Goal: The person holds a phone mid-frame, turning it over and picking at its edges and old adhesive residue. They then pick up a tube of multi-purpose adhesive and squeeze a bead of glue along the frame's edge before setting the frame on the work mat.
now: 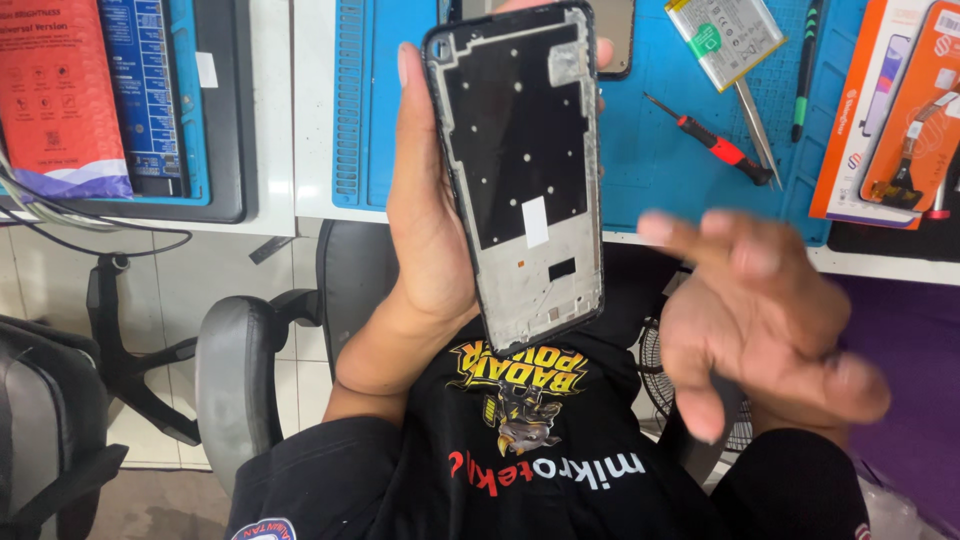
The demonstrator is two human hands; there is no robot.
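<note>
The left hand (425,215) cradles a bare black rectangular phone frame (520,170) upright over the lap, near the blue work mat's (660,150) front edge, its inside facing up for viewing, while the blurred right hand (765,320) hovers spread and empty.

A white workbench (275,110) spans the top of the frame, carrying a blue mat (680,150) at upper centre with 1 red-handled screwdriver (712,140), tweezers (757,128) and a flat battery (724,38), orange boxes (890,110) at upper right.
</note>
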